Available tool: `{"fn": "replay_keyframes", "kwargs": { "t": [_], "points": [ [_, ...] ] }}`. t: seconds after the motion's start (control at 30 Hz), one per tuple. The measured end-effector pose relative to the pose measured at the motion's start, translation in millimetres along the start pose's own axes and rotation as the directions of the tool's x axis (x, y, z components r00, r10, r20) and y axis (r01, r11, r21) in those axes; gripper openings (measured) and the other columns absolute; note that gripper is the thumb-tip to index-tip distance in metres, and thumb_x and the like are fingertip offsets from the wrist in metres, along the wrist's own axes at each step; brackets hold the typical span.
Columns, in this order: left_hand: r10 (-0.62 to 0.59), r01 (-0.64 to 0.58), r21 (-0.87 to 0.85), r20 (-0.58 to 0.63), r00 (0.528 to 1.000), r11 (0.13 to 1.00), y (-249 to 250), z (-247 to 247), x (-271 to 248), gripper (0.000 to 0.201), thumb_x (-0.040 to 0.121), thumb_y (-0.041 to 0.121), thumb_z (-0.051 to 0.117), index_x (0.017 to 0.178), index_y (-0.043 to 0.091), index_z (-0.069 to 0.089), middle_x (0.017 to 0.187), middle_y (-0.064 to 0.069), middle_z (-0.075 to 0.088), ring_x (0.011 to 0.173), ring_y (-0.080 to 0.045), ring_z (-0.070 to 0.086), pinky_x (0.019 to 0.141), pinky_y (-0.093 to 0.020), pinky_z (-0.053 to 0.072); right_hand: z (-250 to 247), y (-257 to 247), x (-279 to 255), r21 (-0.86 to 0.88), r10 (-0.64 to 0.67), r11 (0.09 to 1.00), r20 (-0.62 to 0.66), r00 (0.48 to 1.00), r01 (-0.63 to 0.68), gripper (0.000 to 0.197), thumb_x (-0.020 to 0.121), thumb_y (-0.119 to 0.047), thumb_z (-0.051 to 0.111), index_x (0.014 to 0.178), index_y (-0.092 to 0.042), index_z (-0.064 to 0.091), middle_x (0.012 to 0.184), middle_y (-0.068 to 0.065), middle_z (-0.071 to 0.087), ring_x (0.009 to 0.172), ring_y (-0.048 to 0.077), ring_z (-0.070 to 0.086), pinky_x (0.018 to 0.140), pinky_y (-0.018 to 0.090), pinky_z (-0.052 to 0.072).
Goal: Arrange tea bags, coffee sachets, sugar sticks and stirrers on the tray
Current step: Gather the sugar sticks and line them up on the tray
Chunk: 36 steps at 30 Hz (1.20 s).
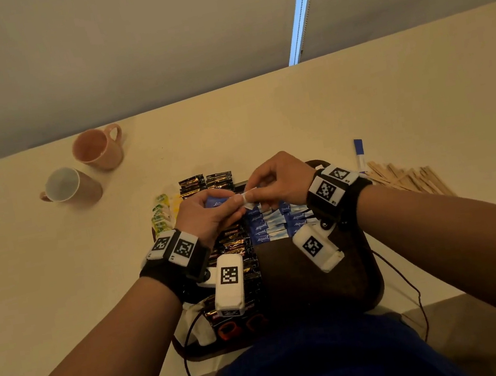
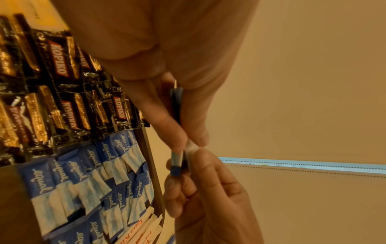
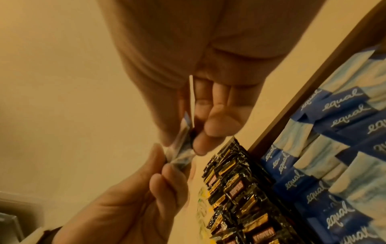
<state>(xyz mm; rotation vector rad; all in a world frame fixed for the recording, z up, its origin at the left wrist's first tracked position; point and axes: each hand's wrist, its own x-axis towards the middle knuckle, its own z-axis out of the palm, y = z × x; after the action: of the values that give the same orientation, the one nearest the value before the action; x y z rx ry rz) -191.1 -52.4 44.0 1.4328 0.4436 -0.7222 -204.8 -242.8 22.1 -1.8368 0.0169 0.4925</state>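
Both hands up over the tray, meeting at one blue-and-white paper sugar stick [image 1: 228,199]. Left hand [image 1: 209,214] pinches the blue end between thumb and fingers; right hand [image 1: 277,180] pinches the white end, other fingers curled in. Left wrist view shows more than one stick edge in the pinch [image 2: 176,162]; exact count unclear. The stick is in the air, above the far part of the dark brown wooden tray [image 1: 372,272], not touching it.

On the tray:
- blue-and-white "equal" sugar sticks [image 1: 277,223], overlapping rows, far right part, just under the hands
- black-and-gold Kopiko coffee sachets [image 1: 234,244], rows along the left side, touching the sugar rows
- near-right area of the tray is bare wood
- white paper packets with red print [image 2: 144,229] at the tray edge beside the sugar rows, seen from the left wrist only

Off the tray, on the cream tabletop [image 1: 293,110]:
- more black-and-gold sachets [image 1: 205,183] at the far edge of the tray, overhanging or just beyond it, can't tell which
- green-and-yellow tea bag packets [image 1: 161,212] just left of the tray
- pile of flat wooden stirrers [image 1: 409,178] right of the tray, apart from it
- one blue-and-white stick [image 1: 360,155] lying alone beside the stirrers
- two pink ceramic mugs [image 1: 97,149], far left, well apart from the tray; nearer one [image 1: 71,187] is on its side.
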Motion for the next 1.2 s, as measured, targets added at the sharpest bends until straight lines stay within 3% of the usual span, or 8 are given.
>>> {"fn": "replay_keyframes", "kwargs": {
  "t": [0.13, 0.27, 0.47, 0.63, 0.77, 0.9, 1.03, 1.2],
  "points": [
    [0.006, -0.003, -0.068, 0.044, 0.999, 0.998, -0.9, 1.7, -1.3, 0.011, 0.088, -0.008, 0.062, 0.097, -0.002, 0.064, 0.099, -0.020, 0.066, 0.077, -0.025, 0.072, 0.071, -0.026, 0.061, -0.6, 4.8, -0.4, 0.013, 0.036, 0.999, -0.067, 0.997, -0.035, 0.009, 0.086, -0.015, 0.073, 0.090, -0.006, 0.074, 0.064, 0.011, 0.070, 0.050, 0.013, 0.061, 0.053, 0.026, 0.052],
    [-0.004, 0.007, -0.069, 0.035, 0.999, 0.998, -3.0, -0.6, -1.9, 0.014, 0.089, -0.009, 0.060, 0.101, -0.002, 0.063, 0.111, -0.024, 0.063, 0.081, -0.027, 0.073, 0.069, -0.024, 0.061, -2.2, 11.2, -2.6, 0.073, 0.081, 0.995, -0.112, 0.990, -0.073, 0.004, 0.087, -0.011, 0.071, 0.087, -0.008, 0.072, 0.061, 0.005, 0.068, 0.047, 0.009, 0.059, 0.051, 0.023, 0.049],
    [0.022, -0.023, -0.033, -0.028, 0.999, 0.999, -2.9, -2.1, 1.0, 0.008, 0.088, -0.005, 0.065, 0.095, -0.002, 0.063, 0.101, -0.022, 0.067, 0.071, -0.023, 0.074, 0.069, -0.026, 0.061, -10.3, 16.7, -3.8, 0.159, 0.113, 0.984, -0.187, 0.976, -0.084, 0.011, 0.087, -0.011, 0.071, 0.090, -0.001, 0.073, 0.076, 0.016, 0.071, 0.059, 0.015, 0.063, 0.054, 0.024, 0.051],
    [0.024, -0.023, 0.021, -0.049, 0.999, 1.000, -2.8, -9.6, 4.5, 0.006, 0.087, -0.003, 0.066, 0.091, 0.001, 0.067, 0.101, -0.022, 0.068, 0.075, -0.024, 0.074, 0.065, -0.022, 0.060, -37.7, 41.2, -5.4, -0.080, 0.186, 0.968, -0.412, 0.892, -0.239, 0.015, 0.082, -0.027, 0.077, 0.091, -0.015, 0.078, 0.081, -0.005, 0.071, 0.069, 0.001, 0.059, 0.059, 0.011, 0.044],
    [0.017, -0.016, 0.027, -0.050, 0.999, 0.999, -5.6, -9.8, 5.9, 0.007, 0.086, -0.003, 0.067, 0.092, 0.001, 0.067, 0.107, -0.023, 0.067, 0.081, -0.026, 0.074, 0.066, -0.022, 0.060, -44.3, 63.9, -12.3, -0.184, 0.284, 0.911, -0.369, 0.885, -0.369, 0.015, 0.081, -0.030, 0.077, 0.091, -0.019, 0.078, 0.085, -0.004, 0.073, 0.078, 0.009, 0.063, 0.066, 0.023, 0.051],
    [0.009, -0.008, 0.022, -0.041, 0.999, 1.000, -6.0, -7.5, 6.2, 0.007, 0.087, -0.003, 0.066, 0.093, -0.001, 0.067, 0.110, -0.025, 0.066, 0.079, -0.026, 0.074, 0.066, -0.022, 0.061, -42.8, 68.3, -17.2, -0.105, 0.311, 0.922, -0.376, 0.873, -0.374, 0.015, 0.082, -0.030, 0.077, 0.093, -0.020, 0.077, 0.079, -0.007, 0.071, 0.072, 0.008, 0.064, 0.060, 0.019, 0.046],
    [0.000, 0.001, 0.018, -0.039, 0.999, 1.000, -5.7, -4.5, 6.8, 0.007, 0.088, -0.003, 0.066, 0.094, -0.001, 0.067, 0.111, -0.025, 0.065, 0.078, -0.025, 0.073, 0.066, -0.023, 0.061, -41.5, 65.7, -19.8, -0.025, 0.309, 0.940, -0.359, 0.881, -0.340, 0.013, 0.079, -0.023, 0.079, 0.091, -0.018, 0.078, 0.078, -0.002, 0.073, 0.067, 0.007, 0.066, 0.060, 0.017, 0.053],
    [0.008, -0.007, 0.026, -0.039, 0.999, 1.000, -5.5, -5.4, 5.9, 0.006, 0.087, -0.003, 0.067, 0.092, 0.000, 0.067, 0.106, -0.022, 0.067, 0.080, -0.027, 0.074, 0.071, -0.026, 0.061, -43.1, 74.4, -20.9, -0.144, 0.276, 0.914, -0.464, 0.842, -0.378, 0.014, 0.080, -0.021, 0.079, 0.094, -0.018, 0.079, 0.083, -0.006, 0.071, 0.070, 0.002, 0.060, 0.058, 0.010, 0.041]
  ]
}}
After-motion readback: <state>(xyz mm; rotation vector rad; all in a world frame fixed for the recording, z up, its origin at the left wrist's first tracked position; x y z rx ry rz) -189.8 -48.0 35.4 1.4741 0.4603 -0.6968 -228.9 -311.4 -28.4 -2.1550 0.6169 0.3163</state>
